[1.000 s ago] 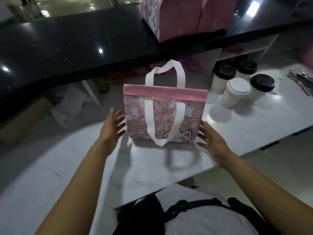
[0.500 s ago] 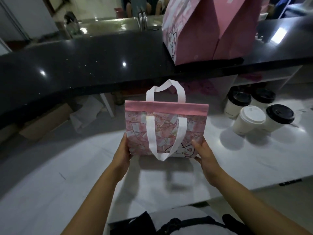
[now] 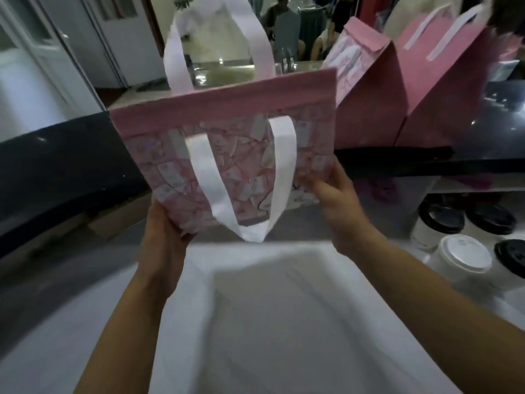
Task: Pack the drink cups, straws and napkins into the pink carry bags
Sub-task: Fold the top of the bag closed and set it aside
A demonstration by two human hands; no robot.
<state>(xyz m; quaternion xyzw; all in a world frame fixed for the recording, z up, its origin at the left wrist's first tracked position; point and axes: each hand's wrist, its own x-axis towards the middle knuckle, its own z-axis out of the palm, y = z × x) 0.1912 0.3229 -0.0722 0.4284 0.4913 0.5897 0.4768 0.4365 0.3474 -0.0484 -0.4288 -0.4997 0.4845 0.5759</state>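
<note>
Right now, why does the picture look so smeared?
Head view: motion blur smears the pink patterned carry bag with white handles, the left hand and right hand gripping it; the wide lens bends the glossy black ledge; nothing looks crisp.

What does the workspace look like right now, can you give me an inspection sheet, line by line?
Surface: white counter, the bag's shadow on it.
Job's things: pink carry bag held above the counter; one white-lidded cup and three black-lidded cups stand at right; two more pink bags on the black counter; no straws or napkins seen.
Clutter: cardboard under the black counter, blurred.
Grips: left hand and right hand each hold a bottom corner of the bag.
Cables: nothing seen.
Surroundings: tap and people beyond the black counter.
</note>
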